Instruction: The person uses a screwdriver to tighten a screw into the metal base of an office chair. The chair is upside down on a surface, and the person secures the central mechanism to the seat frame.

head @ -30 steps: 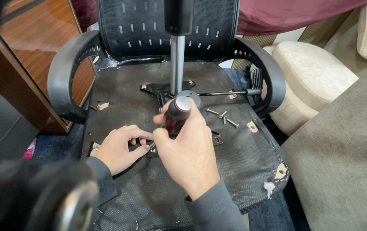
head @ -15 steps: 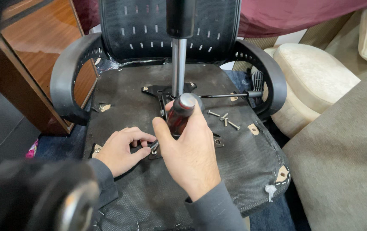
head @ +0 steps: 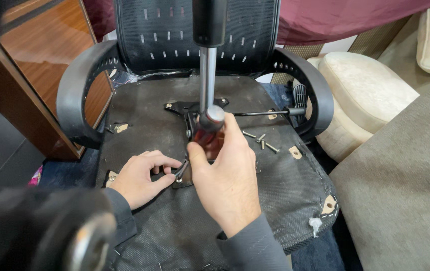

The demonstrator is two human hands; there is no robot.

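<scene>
Black fabric of the upturned chair seat carried the metal plate, where the left hand pinched a screw while the right hand, fingers clamped on the screwdriver, seemingly needed to keep it upright and pressed down

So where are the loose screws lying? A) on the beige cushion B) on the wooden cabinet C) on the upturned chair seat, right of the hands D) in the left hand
C: the loose screws lie on the dark underside of the chair seat, just right of the right hand.
</scene>
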